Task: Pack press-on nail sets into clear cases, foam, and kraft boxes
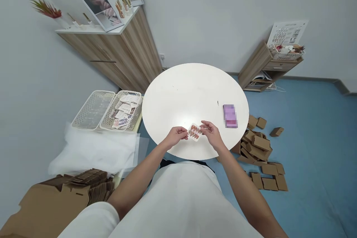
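A small clear-and-white pack of press-on nails (195, 132), brownish-orange in two rows, is held above the near part of the round white table (178, 93). My left hand (177, 136) pinches its left edge between thumb and fingers. At its upper right edge my right hand (211, 133) has its thumb and fingers closed on the pack, partly covering the nails at that end. To the right on the tabletop lies a purple and pink item (230, 116), blurred by pixels.
Left of the table stand a white basket (107, 121) of packs and cards and another white basket (79, 113), near white plastic bags (95, 150) and flat cardboard (52, 206). Small brown boxes (261, 142) lie piled on the floor at right. Cabinets (139, 52) line the wall.
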The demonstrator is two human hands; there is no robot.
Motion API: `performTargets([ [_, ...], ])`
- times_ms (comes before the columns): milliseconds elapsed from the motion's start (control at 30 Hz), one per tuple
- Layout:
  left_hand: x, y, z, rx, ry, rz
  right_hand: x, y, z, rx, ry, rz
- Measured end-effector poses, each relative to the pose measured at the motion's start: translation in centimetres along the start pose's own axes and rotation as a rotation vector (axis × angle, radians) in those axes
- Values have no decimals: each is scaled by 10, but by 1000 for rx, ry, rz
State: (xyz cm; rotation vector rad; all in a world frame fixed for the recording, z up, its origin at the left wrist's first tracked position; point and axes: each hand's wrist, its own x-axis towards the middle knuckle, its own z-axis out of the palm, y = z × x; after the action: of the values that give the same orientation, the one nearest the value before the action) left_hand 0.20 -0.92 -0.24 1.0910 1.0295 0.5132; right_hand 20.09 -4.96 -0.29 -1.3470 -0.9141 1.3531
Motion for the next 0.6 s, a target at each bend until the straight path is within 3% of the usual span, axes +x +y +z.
performTargets([
  [133,4,-7,14,-51,100,-45,-5,12,-14,-37,-37,59],
  [300,1,-13,16,-51,176,-77,-7,28,-9,-123,-132,69],
  [433,-3,-14,8,51,191,-59,-3,32,1,-197,-124,26],
  [600,-6,-14,-13,97,138,62,3,31,17,-201,-153,-12],
])
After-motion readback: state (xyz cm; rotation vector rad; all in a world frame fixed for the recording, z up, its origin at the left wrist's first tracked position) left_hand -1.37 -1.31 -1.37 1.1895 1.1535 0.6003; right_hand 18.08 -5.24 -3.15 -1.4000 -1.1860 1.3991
